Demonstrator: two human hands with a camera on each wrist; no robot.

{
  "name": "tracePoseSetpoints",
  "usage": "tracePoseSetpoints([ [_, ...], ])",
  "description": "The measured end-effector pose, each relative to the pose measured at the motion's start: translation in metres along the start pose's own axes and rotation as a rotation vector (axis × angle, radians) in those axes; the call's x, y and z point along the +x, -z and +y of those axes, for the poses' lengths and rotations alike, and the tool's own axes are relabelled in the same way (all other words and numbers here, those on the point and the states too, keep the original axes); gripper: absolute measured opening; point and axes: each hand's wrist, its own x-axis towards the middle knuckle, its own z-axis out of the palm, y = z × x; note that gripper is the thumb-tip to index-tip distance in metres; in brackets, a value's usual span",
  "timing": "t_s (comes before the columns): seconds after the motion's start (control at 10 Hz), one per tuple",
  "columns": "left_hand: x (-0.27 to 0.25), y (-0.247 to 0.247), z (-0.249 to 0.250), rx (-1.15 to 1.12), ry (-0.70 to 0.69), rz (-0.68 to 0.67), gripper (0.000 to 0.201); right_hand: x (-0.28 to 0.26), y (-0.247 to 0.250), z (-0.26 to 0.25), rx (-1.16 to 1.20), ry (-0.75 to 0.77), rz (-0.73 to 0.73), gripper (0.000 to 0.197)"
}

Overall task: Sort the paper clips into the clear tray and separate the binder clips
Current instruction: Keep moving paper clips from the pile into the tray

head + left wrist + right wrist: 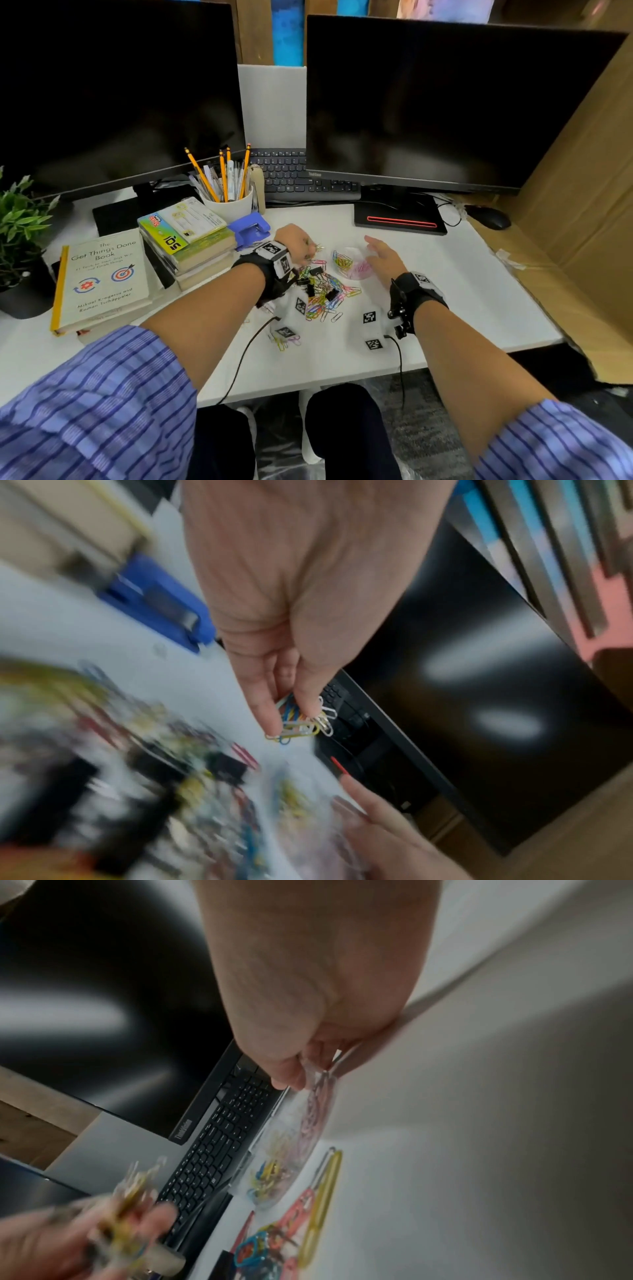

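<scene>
My left hand [310, 251] hovers above the desk, left of the clear tray [354, 274], and pinches a bunch of coloured and silver paper clips [301, 725] between thumb and fingers. The tray holds yellow, blue and pink paper clips [270, 1173]. My right hand [371, 250] is at the tray's far right side; in the right wrist view its thumb and fingers hold the tray's rim [313, 1073]. A mixed pile of paper clips [325, 298] with black binder clips [331, 294] lies on the white desk in front of the tray, between my forearms.
A blue hole punch [250, 228] and a stack of books [191, 240] sit left of my left hand, with a pencil cup [227, 202] behind. Keyboard [291, 178] and monitor base [399, 219] lie beyond the tray. A few loose clips [287, 342] lie nearer me.
</scene>
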Motion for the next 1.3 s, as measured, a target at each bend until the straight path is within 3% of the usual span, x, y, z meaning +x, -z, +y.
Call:
tracePoseSetpoints([
  [0.1, 0.007, -0.014, 0.024, -0.208, 0.039, -0.02, 0.025, 0.0, -0.002, 0.003, -0.039, 0.018, 0.017, 0.05],
  [0.2, 0.01, -0.029, 0.038, -0.033, -0.016, -0.065, 0.04, -0.001, -0.001, 0.005, -0.043, -0.001, 0.033, 0.049],
  [0.3, 0.02, -0.046, 0.037, -0.488, 0.04, 0.027, 0.028, -0.003, -0.001, 0.007, -0.056, 0.013, 0.069, 0.048],
  [0.4, 0.027, -0.051, 0.034, -0.331, -0.018, 0.012, 0.01, -0.005, -0.002, 0.01, -0.077, 0.04, 0.111, 0.047],
  [0.5, 0.027, -0.047, 0.033, -0.223, -0.063, 0.031, 0.029, -0.005, -0.005, 0.012, -0.081, 0.058, 0.137, 0.047],
  [0.6, 0.016, -0.045, 0.039, -0.1, -0.135, 0.021, 0.019, -0.005, -0.007, 0.012, -0.071, 0.068, 0.155, 0.043],
  [0.8, 0.019, -0.041, 0.041, 0.067, -0.195, 0.051, 0.023, -0.007, -0.008, 0.011, -0.064, 0.067, 0.179, 0.043],
  [0.9, 0.02, -0.041, 0.044, 0.157, -0.237, -0.004, 0.028, -0.008, -0.009, 0.01, -0.052, 0.063, 0.184, 0.042],
  [1.1, 0.022, -0.032, 0.05, 0.13, -0.277, 0.057, 0.027, -0.01, -0.01, 0.009, -0.064, 0.074, 0.187, 0.042],
  [1.3, 0.021, -0.047, 0.063, -0.141, -0.205, -0.079, 0.017, -0.017, -0.007, 0.003, -0.044, 0.083, 0.217, 0.039],
])
